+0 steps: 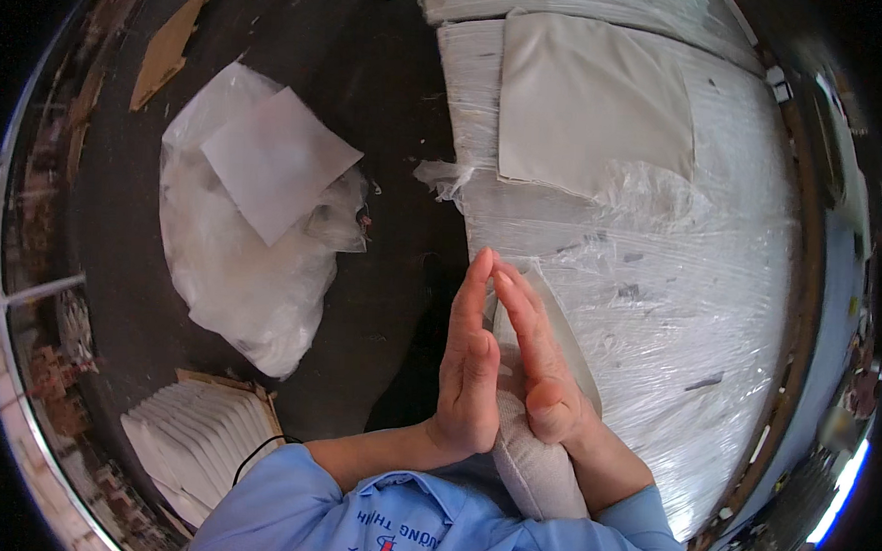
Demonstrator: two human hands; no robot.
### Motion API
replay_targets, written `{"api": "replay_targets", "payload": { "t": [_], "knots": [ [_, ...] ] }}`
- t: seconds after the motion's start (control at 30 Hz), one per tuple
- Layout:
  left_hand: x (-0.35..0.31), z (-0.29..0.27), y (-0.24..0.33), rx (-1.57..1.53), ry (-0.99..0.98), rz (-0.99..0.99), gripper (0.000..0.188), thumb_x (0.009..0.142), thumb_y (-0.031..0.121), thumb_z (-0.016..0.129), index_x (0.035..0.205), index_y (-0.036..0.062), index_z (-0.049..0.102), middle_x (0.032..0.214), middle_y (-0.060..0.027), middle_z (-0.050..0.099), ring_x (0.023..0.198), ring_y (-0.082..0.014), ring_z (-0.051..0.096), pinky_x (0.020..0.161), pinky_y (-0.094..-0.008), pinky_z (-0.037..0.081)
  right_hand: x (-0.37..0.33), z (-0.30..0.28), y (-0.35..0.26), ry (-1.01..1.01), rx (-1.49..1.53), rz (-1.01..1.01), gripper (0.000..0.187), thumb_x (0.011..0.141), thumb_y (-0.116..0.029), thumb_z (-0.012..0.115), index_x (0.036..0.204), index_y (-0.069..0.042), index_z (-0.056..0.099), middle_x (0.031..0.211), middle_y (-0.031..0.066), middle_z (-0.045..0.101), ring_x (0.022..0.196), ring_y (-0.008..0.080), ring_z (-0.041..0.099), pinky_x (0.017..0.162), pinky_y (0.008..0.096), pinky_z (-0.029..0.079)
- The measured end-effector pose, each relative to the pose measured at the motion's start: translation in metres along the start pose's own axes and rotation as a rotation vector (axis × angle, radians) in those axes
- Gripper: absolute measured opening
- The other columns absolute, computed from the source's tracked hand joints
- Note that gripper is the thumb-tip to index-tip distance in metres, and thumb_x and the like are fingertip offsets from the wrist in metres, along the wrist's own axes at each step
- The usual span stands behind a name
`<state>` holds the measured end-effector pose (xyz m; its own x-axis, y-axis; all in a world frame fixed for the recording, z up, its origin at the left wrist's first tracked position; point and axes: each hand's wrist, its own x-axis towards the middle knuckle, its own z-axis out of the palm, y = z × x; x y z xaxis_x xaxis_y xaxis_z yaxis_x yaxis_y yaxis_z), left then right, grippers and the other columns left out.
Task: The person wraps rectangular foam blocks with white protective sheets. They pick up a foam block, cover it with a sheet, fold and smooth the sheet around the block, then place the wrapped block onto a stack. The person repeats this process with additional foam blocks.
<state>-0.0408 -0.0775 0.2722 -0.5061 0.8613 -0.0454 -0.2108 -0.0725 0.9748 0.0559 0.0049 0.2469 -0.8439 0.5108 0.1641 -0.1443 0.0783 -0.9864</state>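
Note:
My left hand (471, 379) and my right hand (544, 376) are raised before my chest, palms facing each other. Their fingers are stretched out straight, and the fingertips meet at the top. Below and behind my right hand is a beige, padded-looking fabric piece (536, 468); part of it shows through the gap between the palms. Whether either palm touches it I cannot tell. A flat pale edge of material (567, 343) sticks out beyond my right fingers. Neither hand is wrapped around anything.
On the right stands a wide stack wrapped in clear film (654, 293), with a square off-white fabric piece (593, 101) on top. Crumpled clear plastic (246, 298) lies on the dark floor at left, under a white sheet (282, 163). White panels (197, 432) stand lower left; cardboard (169, 47) lies farther off.

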Motion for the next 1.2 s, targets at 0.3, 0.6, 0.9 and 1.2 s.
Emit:
{"api": "replay_targets", "payload": {
  "t": [0.3,0.6,0.9,1.2],
  "knots": [
    [0.004,-0.003,-0.038,-0.369,0.032,-0.304,0.076,0.108,0.057,0.031,0.164,0.0105,0.009,0.169,-0.0142,0.012,0.154,-0.027,0.021,0.125,-0.0417,0.016,-0.008,-0.027,0.004,-0.106,0.057,0.213,0.106,0.095,-0.081,0.026,0.161,0.002,0.021,0.164,0.0275,0.022,0.153,0.0413,0.024,0.123,0.0474,0.019],
    [0.001,-0.006,-0.113,-0.258,-0.095,-0.309,0.078,0.107,0.06,0.023,0.162,0.0038,0.018,0.089,-0.0098,0.072,0.093,-0.0154,0.062,0.094,-0.0306,0.046,0.003,-0.038,-0.056,-0.326,0.006,-0.052,0.039,0.1,-0.042,0.06,0.097,-0.005,0.075,0.097,0.0098,0.071,0.099,0.0301,0.067,0.098,0.0425,0.043],
    [0.021,-0.008,-0.111,-0.175,-0.098,-0.465,0.074,0.105,0.061,0.026,0.157,0.0082,0.034,0.077,-0.0062,0.069,0.091,-0.0167,0.064,0.114,-0.0382,0.032,0.022,-0.031,-0.038,-0.332,0.064,0.301,0.02,0.08,-0.013,0.07,0.1,-0.007,0.069,0.08,0.0041,0.067,0.078,0.0243,0.066,0.083,0.0355,0.047],
    [0.016,-0.014,-0.156,-0.14,0.01,-0.586,0.073,0.088,0.022,0.064,0.156,0.0138,0.038,0.079,0.0008,0.058,0.076,-0.0099,0.057,0.073,-0.0283,0.051,0.038,-0.037,-0.004,-0.388,0.188,0.504,0.01,0.085,-0.01,0.07,0.091,-0.003,0.066,0.078,0.0079,0.069,0.071,0.019,0.069,0.064,0.031,0.054]
  ]
}}
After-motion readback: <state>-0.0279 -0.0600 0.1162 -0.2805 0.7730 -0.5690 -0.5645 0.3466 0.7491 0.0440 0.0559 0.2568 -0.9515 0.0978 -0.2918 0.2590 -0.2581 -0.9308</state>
